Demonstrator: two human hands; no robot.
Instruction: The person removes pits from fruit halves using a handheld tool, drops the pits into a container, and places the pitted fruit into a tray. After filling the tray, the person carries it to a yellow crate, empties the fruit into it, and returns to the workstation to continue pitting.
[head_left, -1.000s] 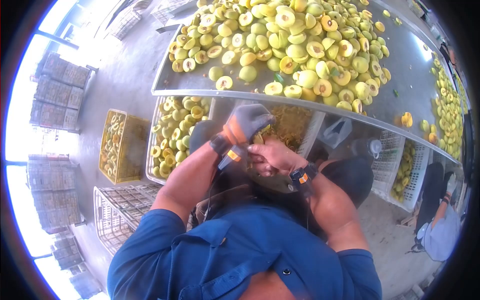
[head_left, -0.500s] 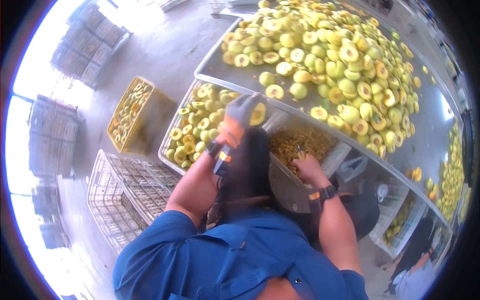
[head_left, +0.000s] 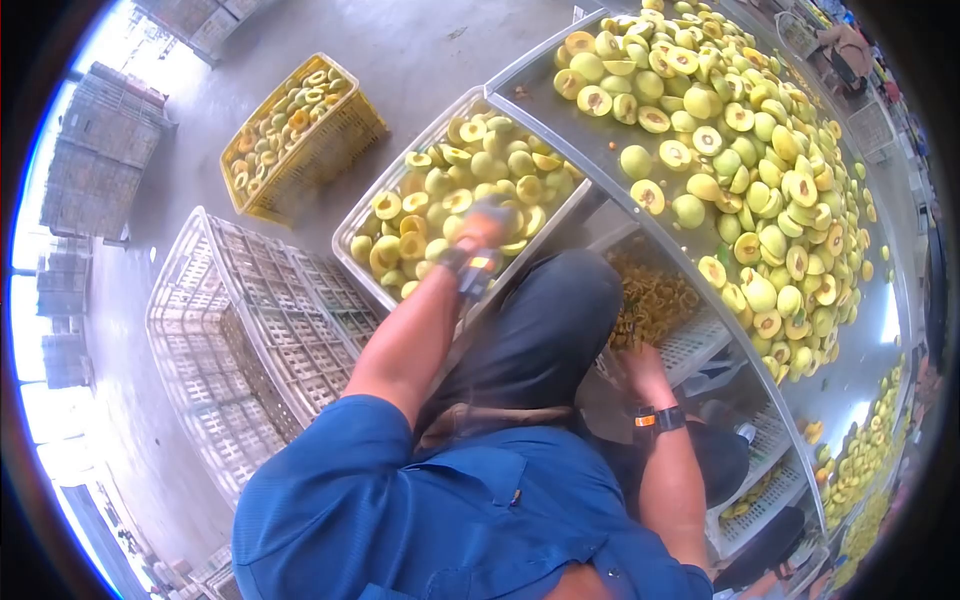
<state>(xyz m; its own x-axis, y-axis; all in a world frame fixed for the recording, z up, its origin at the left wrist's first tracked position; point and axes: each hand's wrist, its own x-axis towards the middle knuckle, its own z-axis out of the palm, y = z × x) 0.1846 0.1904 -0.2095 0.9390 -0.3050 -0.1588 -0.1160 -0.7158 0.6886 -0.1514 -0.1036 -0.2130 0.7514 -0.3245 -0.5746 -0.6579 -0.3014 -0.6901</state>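
Observation:
My left hand [head_left: 487,228], in a grey and orange glove, is over a white crate [head_left: 348,222] of halved yellow-green peaches [head_left: 413,203]. Motion smears its fingers, so I cannot make out whether they hold anything. My bare right hand [head_left: 643,368] is at the near side of a bin of brown-yellow scraps [head_left: 655,298], below the metal table's edge. Its fingers are curled closed around a small, slim hand tool, mostly hidden now. Both wrists wear dark bands with orange patches.
A metal table [head_left: 600,160] bears a large heap of peach halves [head_left: 770,200]. A yellow crate [head_left: 325,150] of halves stands on the floor, with white crates [head_left: 270,340] nearer me. Stacked crates [head_left: 100,150] are at far left. Another person [head_left: 848,50] is at top right.
My left hand has gone from beside the table edge, holding a peach half, to over the white crate. The view has shifted, and my right hand stays by the scraps bin.

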